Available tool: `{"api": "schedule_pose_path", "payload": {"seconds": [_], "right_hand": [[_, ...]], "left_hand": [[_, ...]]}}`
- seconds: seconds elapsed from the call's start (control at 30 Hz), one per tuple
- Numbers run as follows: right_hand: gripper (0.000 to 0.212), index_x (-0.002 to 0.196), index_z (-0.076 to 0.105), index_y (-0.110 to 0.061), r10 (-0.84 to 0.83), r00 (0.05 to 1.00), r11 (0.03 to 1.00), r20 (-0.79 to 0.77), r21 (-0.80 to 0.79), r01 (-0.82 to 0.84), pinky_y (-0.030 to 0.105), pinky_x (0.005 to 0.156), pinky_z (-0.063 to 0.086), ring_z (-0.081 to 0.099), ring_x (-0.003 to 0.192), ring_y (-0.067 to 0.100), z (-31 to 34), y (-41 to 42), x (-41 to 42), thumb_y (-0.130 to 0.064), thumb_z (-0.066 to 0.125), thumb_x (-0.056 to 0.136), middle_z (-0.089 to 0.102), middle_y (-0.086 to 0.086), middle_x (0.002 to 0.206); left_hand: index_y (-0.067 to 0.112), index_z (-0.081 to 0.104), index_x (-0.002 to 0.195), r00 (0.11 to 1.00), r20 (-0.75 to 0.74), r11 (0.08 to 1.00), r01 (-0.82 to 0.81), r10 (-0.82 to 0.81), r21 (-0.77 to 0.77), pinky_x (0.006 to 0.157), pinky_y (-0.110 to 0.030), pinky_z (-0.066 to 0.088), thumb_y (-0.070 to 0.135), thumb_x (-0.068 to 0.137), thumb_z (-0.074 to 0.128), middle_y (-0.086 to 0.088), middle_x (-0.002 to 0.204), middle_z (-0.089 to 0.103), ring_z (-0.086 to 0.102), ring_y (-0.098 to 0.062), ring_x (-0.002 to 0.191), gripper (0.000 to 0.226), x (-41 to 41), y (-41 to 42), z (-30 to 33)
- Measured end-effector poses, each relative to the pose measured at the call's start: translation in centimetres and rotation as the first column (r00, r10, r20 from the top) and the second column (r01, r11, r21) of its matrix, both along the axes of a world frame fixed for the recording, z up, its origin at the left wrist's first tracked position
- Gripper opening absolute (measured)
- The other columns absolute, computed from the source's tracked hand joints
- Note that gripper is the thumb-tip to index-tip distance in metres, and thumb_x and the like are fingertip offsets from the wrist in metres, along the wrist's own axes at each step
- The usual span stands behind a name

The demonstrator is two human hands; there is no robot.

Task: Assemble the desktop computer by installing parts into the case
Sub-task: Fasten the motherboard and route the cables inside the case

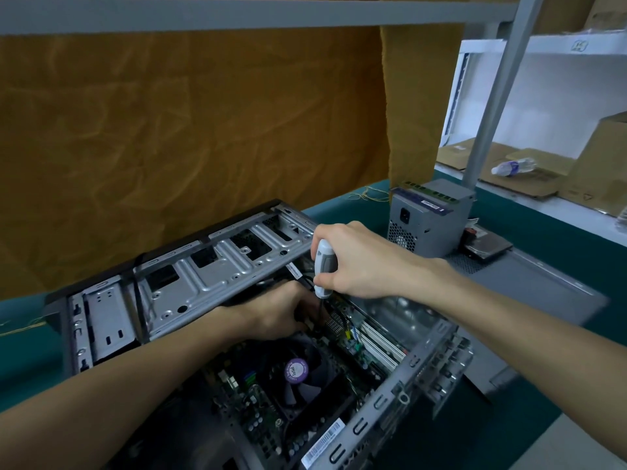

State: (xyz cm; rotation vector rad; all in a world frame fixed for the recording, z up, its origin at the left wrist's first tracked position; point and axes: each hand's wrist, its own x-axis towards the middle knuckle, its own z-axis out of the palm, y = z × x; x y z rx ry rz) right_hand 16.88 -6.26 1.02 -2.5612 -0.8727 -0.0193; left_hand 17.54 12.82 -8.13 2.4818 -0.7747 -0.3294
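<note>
The open computer case (217, 279) lies on its side on a green table (529, 232), its interior facing up. Inside, the motherboard (251, 401) fills the near half, with a black cooling fan (298, 371) carrying a purple round label at its centre. A grey metal drive cage (203, 273) spans the far left part of the case. The right hand (359, 262) grips the white and grey handle of a screwdriver (324, 266), fingers wrapped round it, holding it upright with the dark shaft pointing down into the case just beyond the fan. The left hand (281, 313) reaches in below it, fingers curled at the base of the shaft among black cables; exactly what it pinches is hidden. To the right and farther back, a grey power supply (427, 218) stands on the table, and a hard drive (488, 245) lies just right of it on a flat grey case panel (543, 283). An ochre cloth (190, 130) hangs behind the table. On the far right shelf sit flattened cardboard (529, 174) and a plastic bottle (514, 166) lying down.
</note>
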Motion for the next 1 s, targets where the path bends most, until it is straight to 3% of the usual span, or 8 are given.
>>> {"api": "schedule_pose_path", "payload": {"seconds": [0.17, 0.3, 0.4, 0.57, 0.7, 0.83, 0.93, 1.0], "right_hand": [[0.033, 0.097, 0.056, -0.025, -0.015, 0.996, 0.993, 0.083, -0.111, 0.025, 0.034, 0.058, 0.043, 0.059, 0.081, 0.022, 0.8, 0.2, -0.3, -0.044, 0.079, 0.083, 0.062, -0.002, 0.086], [0.041, 0.094, 0.054, -0.022, -0.012, 0.987, 0.957, 0.158, -0.284, 0.057, 0.032, 0.054, 0.035, 0.054, 0.075, 0.023, 1.2, 0.9, -0.3, -0.061, 0.066, 0.089, 0.054, -0.004, 0.081], [0.037, 0.107, 0.048, -0.024, 0.018, 0.998, 0.943, -0.056, -0.332, -0.036, 0.037, 0.059, 0.045, 0.058, 0.078, 0.020, 2.6, 0.8, 0.0, -0.046, 0.070, 0.086, 0.056, -0.002, 0.095], [0.033, 0.101, 0.047, -0.016, 0.071, 0.959, 0.916, 0.273, -0.398, 0.045, 0.038, 0.060, 0.034, 0.046, 0.070, 0.028, 2.0, 2.3, -0.4, -0.048, 0.055, 0.099, 0.040, -0.003, 0.072], [0.034, 0.116, 0.048, -0.019, 0.133, 0.989, 0.904, 0.065, -0.418, -0.094, 0.039, 0.059, 0.044, 0.056, 0.075, 0.023, 3.0, 2.5, -0.3, -0.034, 0.066, 0.092, 0.051, -0.003, 0.087], [0.029, 0.099, 0.048, -0.016, 0.138, 0.960, 0.877, 0.245, -0.480, -0.004, 0.038, 0.061, 0.037, 0.047, 0.070, 0.027, 2.4, 2.8, -0.6, -0.044, 0.056, 0.100, 0.046, 0.001, 0.075], [0.039, 0.110, 0.045, -0.020, 0.092, 0.996, 0.876, -0.009, -0.476, -0.085, 0.044, 0.067, 0.052, 0.057, 0.080, 0.023, 3.1, 2.0, -0.3, -0.035, 0.073, 0.088, 0.051, 0.000, 0.094], [0.035, 0.109, 0.047, -0.020, 0.093, 0.996, 0.889, -0.014, -0.450, -0.089, 0.046, 0.068, 0.054, 0.058, 0.080, 0.023, 3.1, 1.9, -0.2, -0.029, 0.074, 0.088, 0.052, 0.000, 0.094]], "left_hand": [[0.017, 0.076, 0.107, 0.999, -0.030, 0.997, -0.038, 0.040, 0.060, 0.093, -0.030, 0.053, 0.005, 0.098, 0.057, 0.005, 0.107, 0.073, 0.066, -0.006, 0.101, 0.024, -0.9, -0.2, 0.3], [0.009, 0.067, 0.110, 0.990, -0.070, 0.983, -0.107, 0.119, 0.151, 0.095, -0.042, 0.050, 0.008, 0.103, 0.040, -0.008, 0.111, 0.067, 0.063, -0.024, 0.105, 0.028, -1.9, -0.6, 0.5], [0.005, 0.061, 0.106, 0.992, -0.086, 0.976, -0.075, 0.094, 0.203, 0.090, -0.042, 0.048, 0.022, 0.107, 0.040, -0.009, 0.107, 0.064, 0.060, -0.026, 0.098, 0.027, -2.7, -0.6, 1.0], [0.021, 0.061, 0.130, 0.991, -0.120, 0.969, -0.029, 0.060, 0.245, 0.104, -0.033, 0.043, 0.042, 0.107, 0.040, 0.006, 0.134, 0.060, 0.056, -0.012, 0.118, 0.037, -3.2, 0.5, 1.3], [0.020, 0.060, 0.135, 0.999, -0.041, 0.963, -0.007, 0.019, 0.269, 0.112, -0.037, 0.039, 0.046, 0.107, 0.037, 0.002, 0.143, 0.055, 0.051, -0.016, 0.130, 0.045, -3.2, 0.9, 0.8], [0.038, 0.037, 0.153, 0.983, -0.166, 0.937, -0.016, 0.079, 0.349, 0.122, -0.037, 0.026, 0.078, 0.093, 0.027, 0.010, 0.163, 0.027, 0.031, -0.015, 0.149, 0.074, -3.1, 1.6, 0.7], [0.046, 0.027, 0.155, 0.969, -0.229, 0.933, -0.007, 0.096, 0.360, 0.123, -0.039, 0.023, 0.088, 0.086, 0.027, 0.010, 0.165, 0.024, 0.028, -0.014, 0.150, 0.081, -3.2, 1.9, 1.3], [0.043, 0.027, 0.156, 0.967, -0.236, 0.940, -0.008, 0.094, 0.342, 0.122, -0.038, 0.026, 0.082, 0.090, 0.032, 0.008, 0.163, 0.030, 0.032, -0.014, 0.148, 0.076, -3.4, 1.6, 1.7]]}}
